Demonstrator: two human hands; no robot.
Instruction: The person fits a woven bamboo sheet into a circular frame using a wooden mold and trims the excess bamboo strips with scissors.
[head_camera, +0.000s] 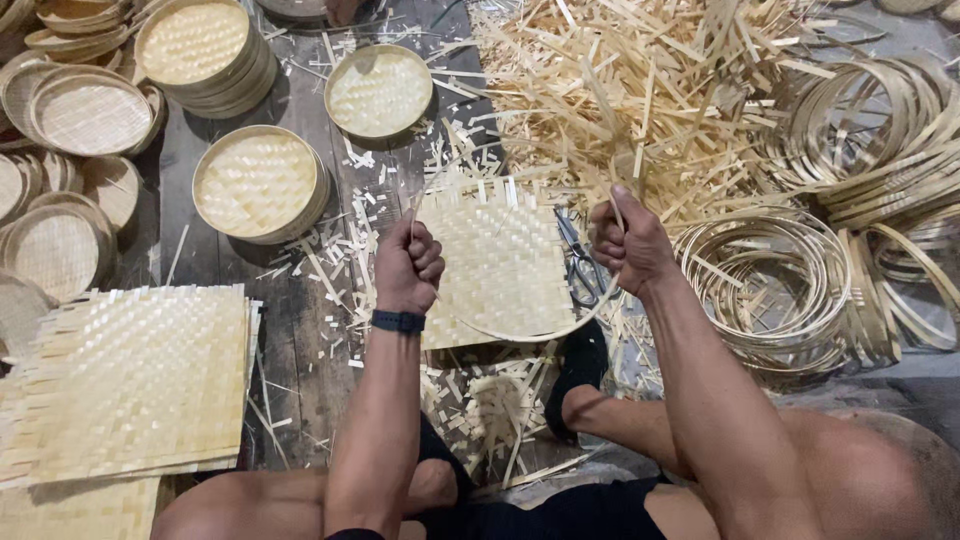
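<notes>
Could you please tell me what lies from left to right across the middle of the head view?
Stack of woven mats → left hand → woven square → scissors → right hand → pile of bamboo hoops.

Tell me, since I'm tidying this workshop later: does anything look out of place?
Yes: scissors lie half buried among bamboo offcuts strewn over the floor, right beside the woven mat and between both hands, left and right, each gripping a thin strip.

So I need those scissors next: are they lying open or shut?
Shut, as far as shows: the scissors lie flat on the floor beside the woven mat, blades together in one line, handles side by side.
</notes>
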